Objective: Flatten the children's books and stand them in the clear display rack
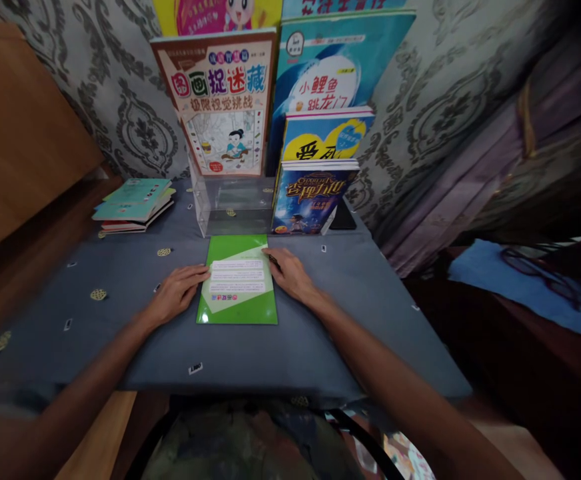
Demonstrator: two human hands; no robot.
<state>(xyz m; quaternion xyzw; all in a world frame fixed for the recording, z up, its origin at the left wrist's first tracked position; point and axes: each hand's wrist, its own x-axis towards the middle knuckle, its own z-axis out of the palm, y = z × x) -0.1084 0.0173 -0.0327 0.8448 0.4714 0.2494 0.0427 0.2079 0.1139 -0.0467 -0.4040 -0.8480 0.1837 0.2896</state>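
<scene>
A green book [238,310] with pale text panels lies on the grey-blue tablecloth, its printing upside down from where I sit. At its left edge, my left hand [178,290] has its fingers pressed together and the fingertips against the cover's side. My right hand [288,272] grips the opposite edge, with bent fingers near the upper right corner. Just beyond the book stands a clear acrylic book rack [235,223]. A brown-bordered picture book [230,143] leans in the rack's left column, above a bare lower tier.
Several books fill the rack's right column, with a dark blue book [313,200] in front. A small stack of books [138,200] sits at the back left. Behind the rack, a dark flat object [344,217] lies at right. Patterned curtain [140,120] hangs behind; a wooden panel [25,133] stands left.
</scene>
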